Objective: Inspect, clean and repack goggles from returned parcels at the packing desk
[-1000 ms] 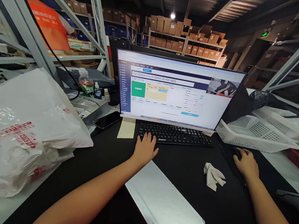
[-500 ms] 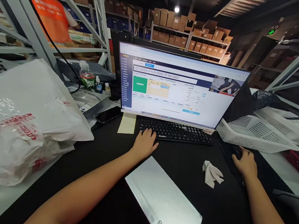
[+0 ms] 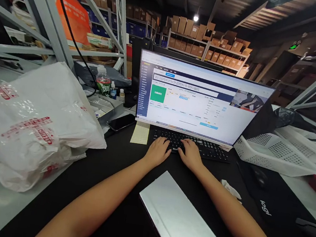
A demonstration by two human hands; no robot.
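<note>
Both my hands rest on the black keyboard (image 3: 214, 152) below the lit monitor (image 3: 188, 111). My left hand (image 3: 158, 151) lies over its left end, fingers spread on the keys. My right hand (image 3: 191, 155) is over the middle keys, fingers apart, holding nothing. Between my forearms a flat silver-white box (image 3: 181, 217) with dark lettering lies on the black desk mat. To the right, the black mouse (image 3: 259, 176) sits untouched on a mouse pad (image 3: 274, 200). A crumpled pale cloth (image 3: 230, 189) is partly hidden by my right forearm.
A bulky white plastic bag (image 3: 37, 129) with red print fills the left side. Near the monitor are a phone (image 3: 121, 122), yellow paper (image 3: 140, 132) and several bottles (image 3: 103, 82). White perforated baskets (image 3: 281, 156) stand at right. A person in an orange vest (image 3: 72, 16) is behind the rack.
My right hand has left the mouse and moved left onto the keyboard. My left hand stays at the keys. The camera view has shifted slightly, moving the scene rightward.
</note>
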